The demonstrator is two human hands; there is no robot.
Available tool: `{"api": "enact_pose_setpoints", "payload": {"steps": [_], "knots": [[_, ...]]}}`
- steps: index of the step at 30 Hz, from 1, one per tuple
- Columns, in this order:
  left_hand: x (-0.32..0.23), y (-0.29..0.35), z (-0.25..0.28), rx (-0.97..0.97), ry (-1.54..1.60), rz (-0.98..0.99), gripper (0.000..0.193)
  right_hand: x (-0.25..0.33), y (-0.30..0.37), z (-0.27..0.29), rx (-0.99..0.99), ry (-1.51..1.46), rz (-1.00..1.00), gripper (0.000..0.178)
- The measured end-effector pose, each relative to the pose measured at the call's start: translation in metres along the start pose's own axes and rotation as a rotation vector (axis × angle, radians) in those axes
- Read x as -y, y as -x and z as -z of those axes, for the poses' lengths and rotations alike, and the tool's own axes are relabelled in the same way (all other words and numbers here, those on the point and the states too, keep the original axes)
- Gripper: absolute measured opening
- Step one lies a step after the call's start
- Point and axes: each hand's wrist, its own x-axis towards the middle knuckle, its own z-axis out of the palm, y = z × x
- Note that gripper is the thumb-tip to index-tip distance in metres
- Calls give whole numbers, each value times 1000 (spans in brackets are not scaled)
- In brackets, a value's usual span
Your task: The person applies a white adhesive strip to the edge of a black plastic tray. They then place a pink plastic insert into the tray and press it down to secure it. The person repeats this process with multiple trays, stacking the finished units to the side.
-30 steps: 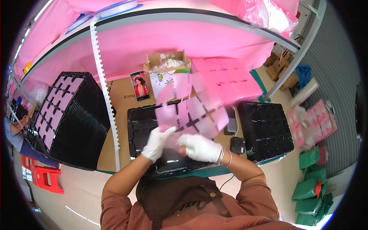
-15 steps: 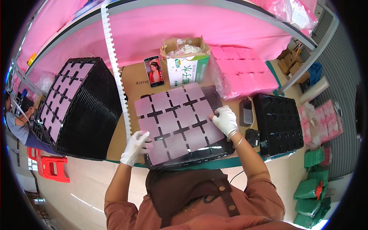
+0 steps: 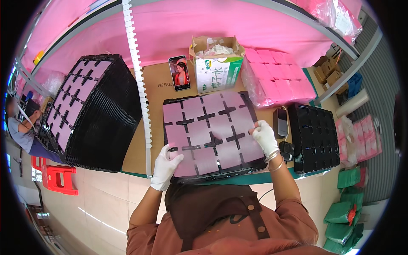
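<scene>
A thin, translucent pinkish-purple sheet [image 3: 196, 142] with cross-shaped cutouts lies over a black plastic tray [image 3: 251, 105] in front of me. White gloves cover both hands. My left hand [image 3: 165, 168] is closed at the sheet's near left edge, thumb on top and other fingertips partly hidden. At the right edge, my right hand [image 3: 266, 139] pinches the sheet between thumb and fingers. Through the cutouts the black tray shows; its rim sticks out around the sheet.
To the left stands a tall stack of black trays [image 3: 106, 123] topped by a similar sheet. Behind are a phone [image 3: 179, 74], a carton [image 3: 219, 74] and wrapped pink packs [image 3: 278, 78]. Further right are a power bank [image 3: 280, 122], a black adapter [image 3: 287, 149] and more black trays [image 3: 314, 138].
The sheet has shifted back and right and now lies more squarely over the tray. Both hands moved with it. The whole view has also shifted slightly.
</scene>
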Motion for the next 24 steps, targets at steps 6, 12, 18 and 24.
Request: {"api": "enact_pose_setpoints", "payload": {"steps": [6, 12, 18, 24], "knots": [[-2, -9, -2, 44, 62, 80, 51, -17, 2, -2, 82, 10, -71, 44], [4, -6, 0, -40, -164, 19, 52, -14, 28, 5, 50, 248, -20, 55], [8, -7, -1, -104, -196, -15, 57, -11, 33, 1, 12, 254, 3, 55], [0, 7, -4, -70, -315, -91, 70, -5, 37, 5, -10, 250, -20, 55]]}}
